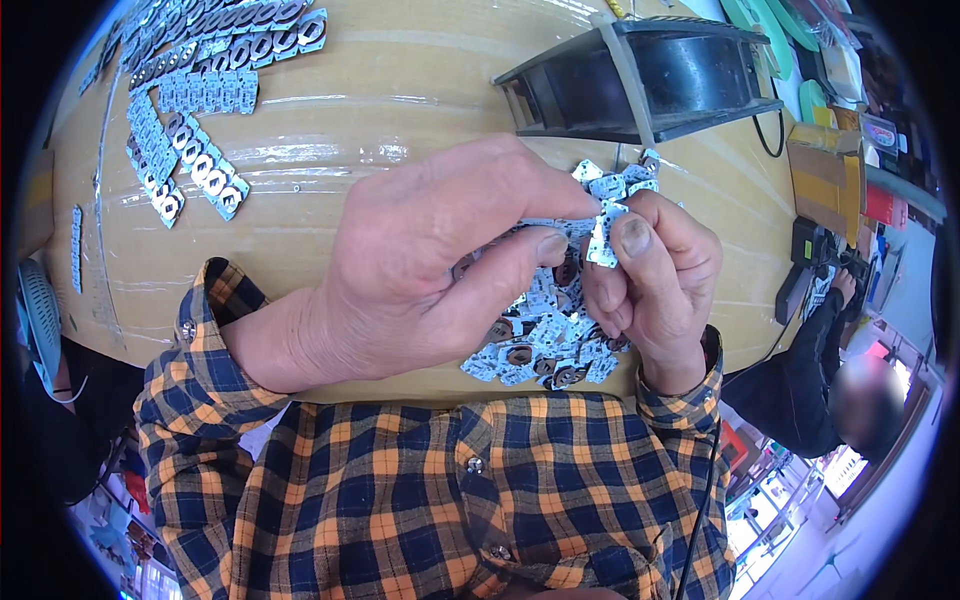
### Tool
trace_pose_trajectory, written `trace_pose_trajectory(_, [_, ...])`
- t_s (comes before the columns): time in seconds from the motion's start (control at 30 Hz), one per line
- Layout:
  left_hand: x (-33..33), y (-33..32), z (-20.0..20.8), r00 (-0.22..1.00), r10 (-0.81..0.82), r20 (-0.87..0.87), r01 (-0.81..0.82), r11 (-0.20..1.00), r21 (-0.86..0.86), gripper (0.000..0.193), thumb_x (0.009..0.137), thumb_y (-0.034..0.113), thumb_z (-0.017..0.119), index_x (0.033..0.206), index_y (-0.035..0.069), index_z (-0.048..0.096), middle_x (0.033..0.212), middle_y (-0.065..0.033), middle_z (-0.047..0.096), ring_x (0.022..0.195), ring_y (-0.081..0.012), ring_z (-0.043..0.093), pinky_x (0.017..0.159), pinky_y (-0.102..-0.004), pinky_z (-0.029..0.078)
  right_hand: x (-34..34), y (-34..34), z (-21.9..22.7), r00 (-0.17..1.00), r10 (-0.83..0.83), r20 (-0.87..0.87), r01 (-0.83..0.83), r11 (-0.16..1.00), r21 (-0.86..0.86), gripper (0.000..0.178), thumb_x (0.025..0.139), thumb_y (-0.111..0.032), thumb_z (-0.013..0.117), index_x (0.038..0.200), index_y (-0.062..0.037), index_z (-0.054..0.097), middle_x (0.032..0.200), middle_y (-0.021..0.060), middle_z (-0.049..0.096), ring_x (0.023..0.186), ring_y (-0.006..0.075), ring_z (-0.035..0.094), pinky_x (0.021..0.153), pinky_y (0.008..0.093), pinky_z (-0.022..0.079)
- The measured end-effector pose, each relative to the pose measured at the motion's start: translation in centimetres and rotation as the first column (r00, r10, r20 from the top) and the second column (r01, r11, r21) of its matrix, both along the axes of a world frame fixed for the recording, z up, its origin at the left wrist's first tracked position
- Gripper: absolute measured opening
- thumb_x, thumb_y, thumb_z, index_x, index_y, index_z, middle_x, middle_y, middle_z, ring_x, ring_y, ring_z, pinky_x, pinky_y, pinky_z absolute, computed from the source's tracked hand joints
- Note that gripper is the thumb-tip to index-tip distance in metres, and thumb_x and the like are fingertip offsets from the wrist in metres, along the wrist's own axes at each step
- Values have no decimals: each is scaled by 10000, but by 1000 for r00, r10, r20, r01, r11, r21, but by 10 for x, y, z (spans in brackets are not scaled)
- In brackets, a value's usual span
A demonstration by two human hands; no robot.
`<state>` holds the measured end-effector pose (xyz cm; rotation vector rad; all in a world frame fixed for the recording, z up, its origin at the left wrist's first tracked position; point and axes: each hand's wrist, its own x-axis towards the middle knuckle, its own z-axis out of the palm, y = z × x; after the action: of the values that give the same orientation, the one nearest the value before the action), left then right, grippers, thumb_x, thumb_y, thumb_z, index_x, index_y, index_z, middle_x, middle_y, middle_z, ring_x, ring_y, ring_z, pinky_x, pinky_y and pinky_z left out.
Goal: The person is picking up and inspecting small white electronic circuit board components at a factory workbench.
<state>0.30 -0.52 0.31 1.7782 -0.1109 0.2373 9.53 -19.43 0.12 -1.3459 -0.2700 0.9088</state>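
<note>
Between the thumb and fingers of my right hand is a small pale-blue circuit board, held upright over the pile. My left hand reaches across from the left with its index fingertip at the board's upper edge. Its thumb stands apart from the index finger, and nothing shows between them. Under both hands lies a heap of loose small circuit boards, some with dark round parts; the hands hide its middle.
Panel strips of unseparated boards lie at the far left, with a short strip nearer the left edge. A black box fan stands at the far right, near a cardboard box. Another person sits at right.
</note>
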Motion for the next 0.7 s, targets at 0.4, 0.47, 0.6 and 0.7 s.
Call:
trace_pose_trajectory(0.4, [-2,-4,2,998,63,21,-65,994,87,271,843,-117,619,1100,-31,621,927,-128,650,684,-129,651,572,-227,504,2,-2,0,997,35,64,-34,999,-25,283,993,-173,549,757,-20,575,537,-28,524,413,-6,398,390,173,279])
trace_pose_trajectory(0.47, [-2,-3,1,998,63,22,-65,994,93,272,843,-117,618,1101,-32,621,926,-128,649,684,-131,653,574,-226,504,1,-1,-1,998,31,54,-30,999,-21,282,992,-174,551,757,-19,576,538,-28,524,414,-6,399,389,174,279])
trace_pose_trajectory(0.6, [-2,-2,3,999,51,-3,-50,994,92,282,837,-120,620,1105,-36,618,924,-126,649,706,-131,658,590,-220,505,1,1,-1,1000,6,-1,-6,1000,-2,283,991,-172,555,755,-16,576,528,-30,518,407,-2,399,385,177,277])
trace_pose_trajectory(0.7, [-2,-2,3,997,73,-33,-73,997,8,275,829,-103,639,1095,-35,625,907,-126,652,745,-149,658,607,-243,505,0,-1,-1,1000,15,-1,-15,1000,-8,278,991,-166,555,759,-14,580,514,-30,508,396,3,393,378,180,273])
